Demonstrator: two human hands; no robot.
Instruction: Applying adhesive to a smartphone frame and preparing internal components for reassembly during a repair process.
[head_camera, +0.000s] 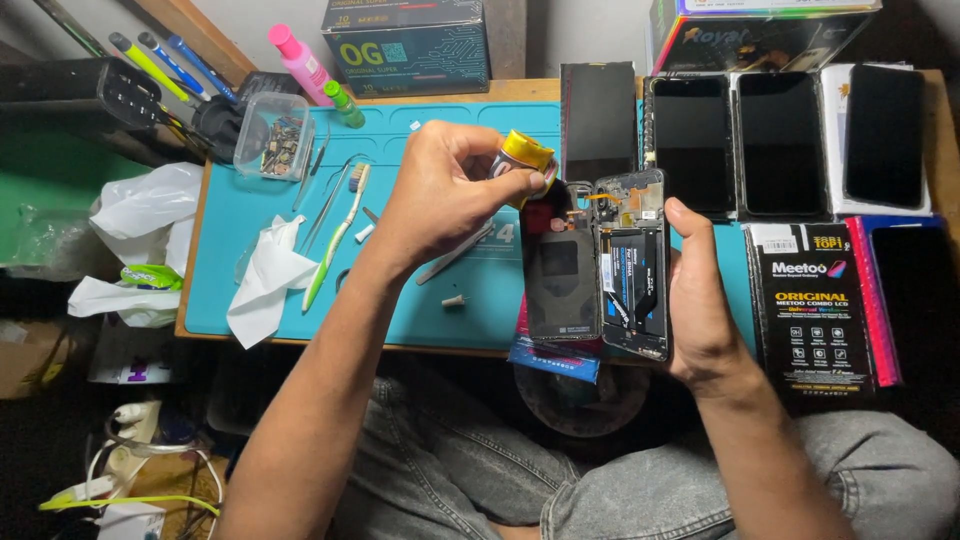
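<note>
Fingers of the left hand (440, 195) were pinched shut round a small yellow-capped adhesive tube (522, 160), its tip held just above the opened black phone frame with exposed battery (632, 265). The right hand (700, 300) gripped that frame by its far edge, thumb up. Gluing seemed to be the step in hand; a steady, thin bead looked needed. Beyond the left wrist lay metal tweezers (452, 255) on the teal silicone work mat (400, 310).
</note>
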